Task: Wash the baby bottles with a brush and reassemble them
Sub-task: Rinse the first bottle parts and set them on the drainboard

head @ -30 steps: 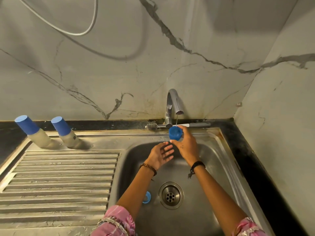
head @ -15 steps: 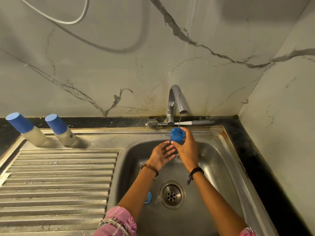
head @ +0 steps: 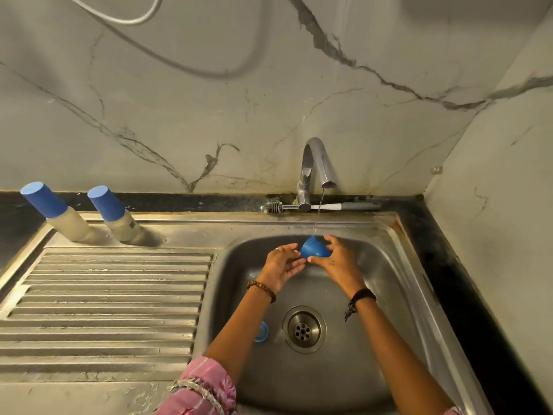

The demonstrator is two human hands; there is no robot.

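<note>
Centrally, a little right of the frame's middle, a blue bottle cap (head: 314,250) is held under the thin stream of water (head: 319,215) falling from the tap (head: 314,169). The cap is gripped by the right hand (head: 338,261), whose thumb is set below it and whose fingers are curled over its far side. The left hand (head: 282,266) is kept just beside the cap with its fingers loosely spread and nearly straight, the fingertips touching the cap's left edge; nothing is grasped by it. Both hands are held over the back part of the steel sink (head: 398,283). Lower in the basin, a small blue ring (head: 262,331) is seen partly hidden behind the left forearm, left of the drain (head: 304,329). Behind the sink, on the dark counter edge, a bottle brush (head: 317,206) is laid flat. At the left of the frame, two capped baby bottles (head: 62,215) (head: 118,218) are stood at the head of the ribbed draining board (head: 107,298).
</note>
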